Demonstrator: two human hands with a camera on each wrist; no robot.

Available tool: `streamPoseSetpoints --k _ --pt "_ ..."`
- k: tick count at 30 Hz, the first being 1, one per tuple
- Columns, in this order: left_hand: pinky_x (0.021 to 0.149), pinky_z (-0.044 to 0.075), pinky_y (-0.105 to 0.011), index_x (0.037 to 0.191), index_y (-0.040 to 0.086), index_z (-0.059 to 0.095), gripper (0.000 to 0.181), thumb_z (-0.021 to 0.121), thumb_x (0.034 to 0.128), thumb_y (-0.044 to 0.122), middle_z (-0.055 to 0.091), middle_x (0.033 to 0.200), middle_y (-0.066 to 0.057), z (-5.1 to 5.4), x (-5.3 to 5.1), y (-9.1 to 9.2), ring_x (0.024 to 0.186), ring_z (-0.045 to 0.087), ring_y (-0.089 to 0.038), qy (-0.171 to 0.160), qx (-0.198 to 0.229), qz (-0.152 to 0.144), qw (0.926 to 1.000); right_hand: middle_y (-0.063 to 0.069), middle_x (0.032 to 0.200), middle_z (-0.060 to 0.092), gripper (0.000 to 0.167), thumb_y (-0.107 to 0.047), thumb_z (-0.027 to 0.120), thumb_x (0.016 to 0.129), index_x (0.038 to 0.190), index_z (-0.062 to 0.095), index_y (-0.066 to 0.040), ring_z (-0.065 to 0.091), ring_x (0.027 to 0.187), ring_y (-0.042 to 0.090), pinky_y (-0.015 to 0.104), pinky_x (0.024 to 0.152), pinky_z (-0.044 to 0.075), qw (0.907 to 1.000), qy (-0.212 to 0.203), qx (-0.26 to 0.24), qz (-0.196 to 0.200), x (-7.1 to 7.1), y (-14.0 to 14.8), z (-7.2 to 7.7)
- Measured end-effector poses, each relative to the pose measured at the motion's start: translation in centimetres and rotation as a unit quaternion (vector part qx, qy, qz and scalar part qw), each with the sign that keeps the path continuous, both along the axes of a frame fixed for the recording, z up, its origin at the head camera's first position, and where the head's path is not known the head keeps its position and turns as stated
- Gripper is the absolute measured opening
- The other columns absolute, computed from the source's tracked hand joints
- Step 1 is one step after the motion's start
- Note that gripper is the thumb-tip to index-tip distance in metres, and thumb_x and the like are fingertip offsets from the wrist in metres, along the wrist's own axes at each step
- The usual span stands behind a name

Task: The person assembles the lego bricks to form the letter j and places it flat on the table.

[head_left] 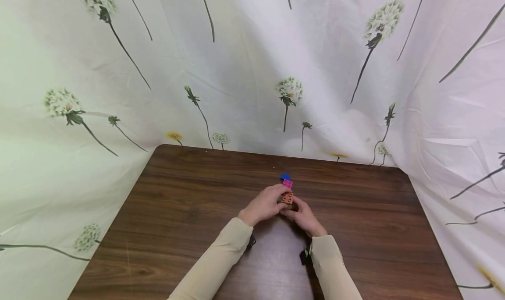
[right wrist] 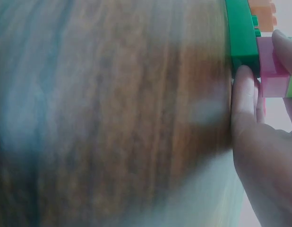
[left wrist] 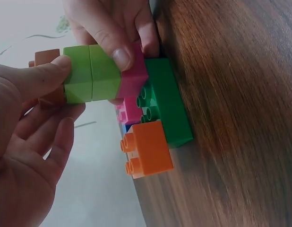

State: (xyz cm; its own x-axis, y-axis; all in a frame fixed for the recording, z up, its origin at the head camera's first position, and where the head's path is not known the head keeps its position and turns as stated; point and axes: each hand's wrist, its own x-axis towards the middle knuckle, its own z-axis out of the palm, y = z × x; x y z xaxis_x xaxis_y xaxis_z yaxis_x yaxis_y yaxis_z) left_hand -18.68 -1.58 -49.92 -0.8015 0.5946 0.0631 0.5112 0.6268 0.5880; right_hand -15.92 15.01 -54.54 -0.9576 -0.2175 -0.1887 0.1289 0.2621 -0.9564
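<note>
A column of smooth plastic cuboid bricks, brown, two lime-green, magenta (left wrist: pixel 79 92), is standing upright on a long dark-green studded plastic brick (left wrist: pixel 170 104), brown studs facing up; the left-hand grip (head_left: pixel 263 204) is pinching its top, the right-hand grip (head_left: pixel 306 217) its lower part; a wood-grained brown worktop (head_left: pixel 189 203) is carrying everything; white dandelion-printed cloth (head_left: pixel 244 72) is hanging behind.

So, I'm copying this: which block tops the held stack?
The brown block, at the upper end; the two lime blocks and the held pink one sit below it.
</note>
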Motion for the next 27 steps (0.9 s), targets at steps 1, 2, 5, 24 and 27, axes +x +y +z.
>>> streamPoseSetpoints --k 1,2,5,24,27 --pt "0.096 0.047 -0.031 0.122 0.011 0.061 0.035 0.069 0.0886 0.010 0.064 0.122 -0.004 0.0 0.0 0.0 0.111 0.060 -0.015 0.001 -0.001 -0.001 1.0000 0.013 0.118 0.063 0.041 -0.007 0.070 0.086 0.126 0.060 -0.005 0.054 0.099 0.017 0.031 0.083 0.043 1.0000 -0.001 0.001 -0.001 0.0 0.0 0.0" --pt "0.096 0.048 -0.031 0.122 0.011 0.061 0.034 0.069 0.0886 0.010 0.064 0.121 -0.004 0.0 0.0 -0.1 0.111 0.060 -0.015 -0.001 0.000 -0.001 1.0000 0.013 0.118 0.063 0.041 -0.007 0.070 0.086 0.126 0.060 -0.005 0.054 0.098 0.017 0.031 0.082 0.043 1.0000 -0.001 0.001 -0.002 0.0 -0.1 0.0" --pt "0.095 0.048 -0.031 0.122 0.011 0.061 0.034 0.068 0.0892 0.011 0.064 0.121 -0.004 0.1 -0.1 -0.2 0.110 0.060 -0.015 -0.012 0.001 -0.002 0.9999 0.013 0.118 0.064 0.040 -0.008 0.070 0.087 0.125 0.061 -0.006 0.055 0.099 0.018 0.030 0.083 0.043 1.0000 0.001 0.007 0.000 0.1 -0.1 0.2" --pt "0.094 0.048 -0.031 0.119 0.013 0.062 0.030 0.068 0.0896 0.013 0.064 0.119 -0.002 1.0 -0.4 0.0 0.109 0.060 -0.015 -0.001 -0.033 -0.027 0.9991 0.015 0.119 0.063 0.043 -0.006 0.069 0.088 0.129 0.057 -0.005 0.057 0.097 0.013 0.027 0.082 0.047 0.9998 0.016 -0.006 0.011 -0.8 0.5 -3.0" --pt "0.097 0.046 -0.032 0.123 0.014 0.060 0.033 0.067 0.0909 0.013 0.062 0.124 -0.002 1.1 -0.3 0.0 0.114 0.058 -0.016 0.001 -0.042 -0.032 0.9986 0.015 0.120 0.063 0.043 -0.007 0.069 0.087 0.129 0.058 -0.006 0.057 0.099 0.013 0.026 0.084 0.047 0.9997 0.022 -0.007 0.013 -0.8 0.5 -3.3"
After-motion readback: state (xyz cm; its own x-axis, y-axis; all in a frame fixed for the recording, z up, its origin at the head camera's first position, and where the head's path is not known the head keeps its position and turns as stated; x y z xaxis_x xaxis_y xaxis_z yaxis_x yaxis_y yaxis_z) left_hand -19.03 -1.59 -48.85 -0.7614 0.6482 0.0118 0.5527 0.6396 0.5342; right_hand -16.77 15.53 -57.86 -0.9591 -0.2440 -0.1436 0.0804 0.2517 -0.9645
